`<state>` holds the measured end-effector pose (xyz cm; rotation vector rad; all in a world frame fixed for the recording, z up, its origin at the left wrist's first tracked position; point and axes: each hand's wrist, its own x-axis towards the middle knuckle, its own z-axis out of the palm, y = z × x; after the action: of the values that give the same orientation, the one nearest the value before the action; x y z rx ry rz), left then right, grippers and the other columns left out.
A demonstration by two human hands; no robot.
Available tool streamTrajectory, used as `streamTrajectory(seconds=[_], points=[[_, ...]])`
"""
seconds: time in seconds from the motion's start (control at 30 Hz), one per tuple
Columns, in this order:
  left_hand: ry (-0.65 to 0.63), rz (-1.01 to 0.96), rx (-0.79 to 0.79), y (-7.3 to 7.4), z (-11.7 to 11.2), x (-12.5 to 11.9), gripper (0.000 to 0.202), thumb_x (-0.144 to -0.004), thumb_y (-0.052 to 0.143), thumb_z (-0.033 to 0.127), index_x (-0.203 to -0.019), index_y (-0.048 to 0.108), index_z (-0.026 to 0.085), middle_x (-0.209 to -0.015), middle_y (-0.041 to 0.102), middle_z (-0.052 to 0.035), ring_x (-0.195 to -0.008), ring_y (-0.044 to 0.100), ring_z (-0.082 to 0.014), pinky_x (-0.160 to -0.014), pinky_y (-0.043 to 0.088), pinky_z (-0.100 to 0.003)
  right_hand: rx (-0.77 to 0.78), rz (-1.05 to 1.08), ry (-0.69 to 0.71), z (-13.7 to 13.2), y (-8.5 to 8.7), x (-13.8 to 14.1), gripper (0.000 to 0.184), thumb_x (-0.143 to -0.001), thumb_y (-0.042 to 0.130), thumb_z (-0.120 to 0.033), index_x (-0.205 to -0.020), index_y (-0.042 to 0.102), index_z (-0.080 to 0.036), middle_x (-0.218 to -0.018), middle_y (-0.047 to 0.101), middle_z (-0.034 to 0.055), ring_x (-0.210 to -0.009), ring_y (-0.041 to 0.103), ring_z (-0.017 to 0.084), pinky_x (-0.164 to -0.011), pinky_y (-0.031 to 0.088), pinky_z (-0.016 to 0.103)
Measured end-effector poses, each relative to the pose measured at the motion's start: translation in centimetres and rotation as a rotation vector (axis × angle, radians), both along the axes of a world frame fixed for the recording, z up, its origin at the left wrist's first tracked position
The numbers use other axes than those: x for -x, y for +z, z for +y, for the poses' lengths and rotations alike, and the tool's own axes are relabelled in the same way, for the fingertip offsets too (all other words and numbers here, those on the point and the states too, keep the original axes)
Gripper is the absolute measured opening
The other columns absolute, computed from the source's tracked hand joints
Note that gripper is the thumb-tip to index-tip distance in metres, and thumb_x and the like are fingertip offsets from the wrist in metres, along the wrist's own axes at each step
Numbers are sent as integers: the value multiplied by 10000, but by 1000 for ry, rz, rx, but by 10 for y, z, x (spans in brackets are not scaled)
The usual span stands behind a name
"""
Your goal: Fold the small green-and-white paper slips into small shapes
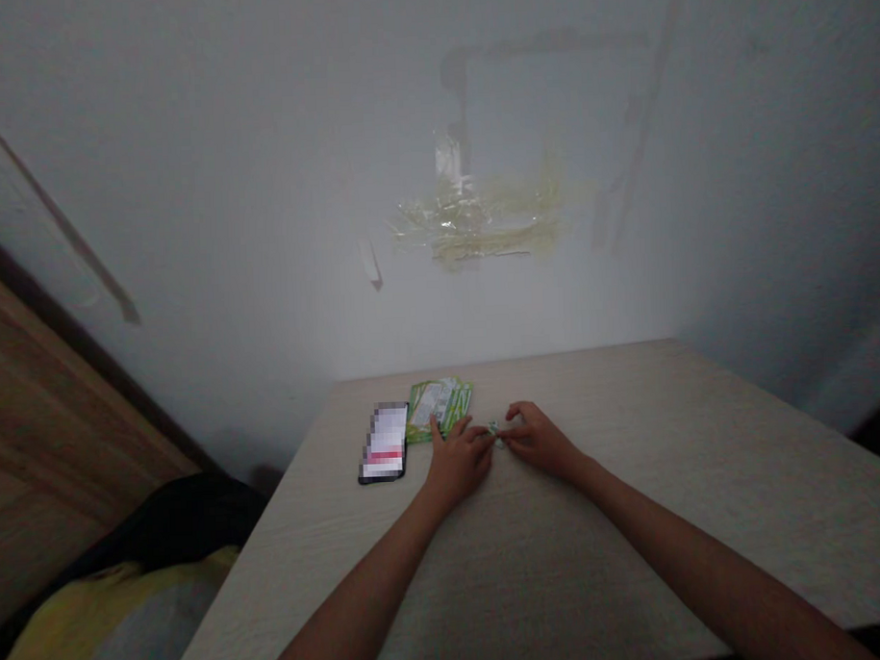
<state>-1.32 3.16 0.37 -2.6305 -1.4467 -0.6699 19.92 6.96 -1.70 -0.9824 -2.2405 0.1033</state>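
Observation:
Near the middle of the table my left hand [462, 458] lies palm down, its outer fingers spread beside a stack of green-and-white printed packets or cards [432, 407]. Its thumb and forefinger close on a small green-and-white piece [493, 428], too small to identify. From the other side, fingertips of my right hand [541, 440] pinch the same piece, with one finger raised and bent. The fingertips partly cover the piece. Left of the stack lies a phone [384, 444] with a lit, blurred screen.
The pale wood-grain table [631, 420] meets a grey wall [263, 230] at the back. Yellowed tape [480, 223] sticks to the wall. Dark and yellow cloth [132, 610] lies beyond the table's left edge, near a wooden panel [31, 412].

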Motion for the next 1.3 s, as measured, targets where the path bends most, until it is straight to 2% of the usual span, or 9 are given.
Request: streamTrajectory(seconds=[0.13,0.33,0.57,0.9,1.03,1.2,1.3], points=[[3,-1,28,0,0,1,290,-910,520,334,-1167,621,422,-1205,666,8,-1288,446,-275,-1052,-33,-749,-11,16,14,-1,0,-1,217,-800,651,-170,-959,755,-275,-1094,555,88,-1038,525,220,-904,458,390],[9,-27,29,-3,3,1,256,-911,515,337,-1113,656,409,-1186,680,12,-1281,454,-278,-1046,-50,-750,-14,-49,-119,4,-5,1,234,-801,657,-196,-993,750,-292,-1053,554,89,-1004,518,218,-877,464,378],[-14,-49,40,-5,4,2,250,-913,515,339,-1114,649,402,-1190,679,20,-1298,436,-275,-1034,-96,-751,-15,-97,-192,4,-4,3,223,-819,654,-235,-1009,745,-309,-1058,555,84,-993,514,212,-865,460,355],[-10,-12,60,-1,4,1,269,-900,531,315,-1133,635,399,-1211,668,22,-1320,409,-279,-1030,-63,-764,5,-143,-316,6,-1,10,214,-883,600,-352,-1054,728,-348,-1042,551,97,-989,513,224,-851,444,343],[-6,-4,66,-1,4,1,270,-902,530,323,-1137,634,406,-1216,664,28,-1316,412,-280,-1034,-60,-761,65,-167,-369,6,0,13,243,-908,549,-410,-1088,708,-373,-1082,542,96,-1033,506,233,-862,432,344],[-4,-26,61,-3,5,0,268,-907,522,317,-1135,636,403,-1205,667,23,-1305,417,-280,-1033,-87,-754,106,-130,-370,9,-4,12,245,-913,542,-397,-1103,697,-382,-1120,540,95,-1065,506,236,-909,417,374],[-3,-42,52,-5,5,0,268,-900,536,308,-1131,639,397,-1199,668,17,-1288,430,-273,-1036,-105,-743,109,-59,-320,15,-10,7,227,-888,591,-356,-1079,714,-354,-1139,545,100,-1088,502,242,-929,419,386]])
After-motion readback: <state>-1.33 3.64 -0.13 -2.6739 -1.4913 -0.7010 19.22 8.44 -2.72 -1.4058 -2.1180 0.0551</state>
